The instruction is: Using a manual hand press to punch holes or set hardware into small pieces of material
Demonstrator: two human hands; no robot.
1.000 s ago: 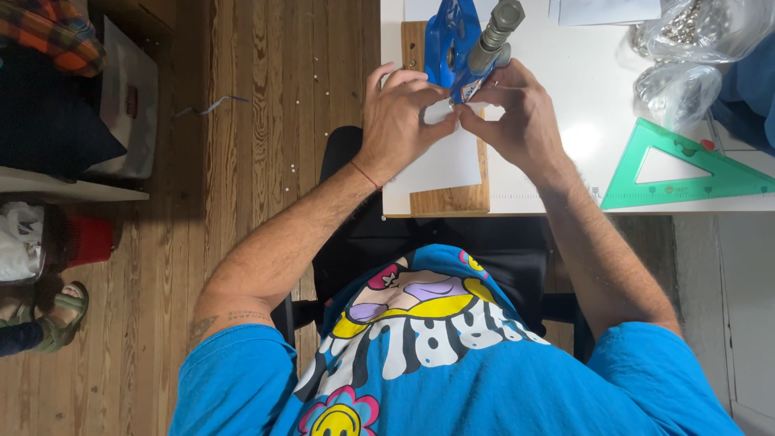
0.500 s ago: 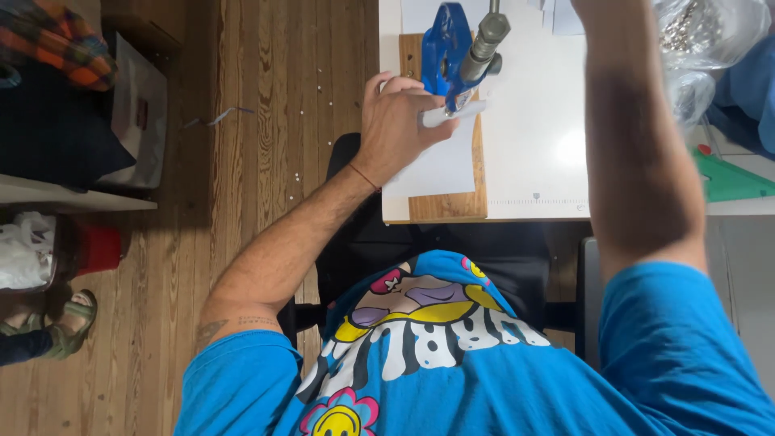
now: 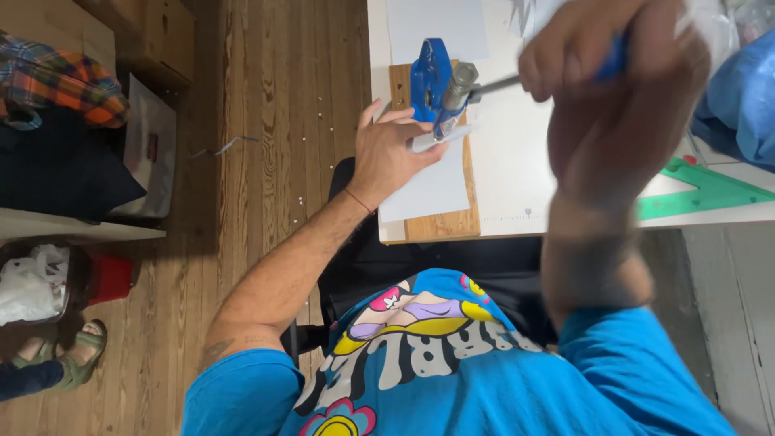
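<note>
Left hand (image 3: 387, 153) pinching a small white strip (image 3: 440, 137) under the blue press (image 3: 428, 81), on the wooden board (image 3: 440, 222) at the table's near edge. Right hand (image 3: 613, 73) closed around the press's lever handle, raised, blurred. Piece seated; pressing stroke apparently not yet finished.

Press (image 3: 432, 81) on board (image 3: 440, 222), board on table (image 3: 517, 161), set square (image 3: 702, 190) to its right

Green set square (image 3: 710, 190) at worktop (image 3: 525, 161) right edge; red bucket (image 3: 111, 277), plaid cloth (image 3: 60, 77) on wooden floor (image 3: 258, 161) side.
</note>
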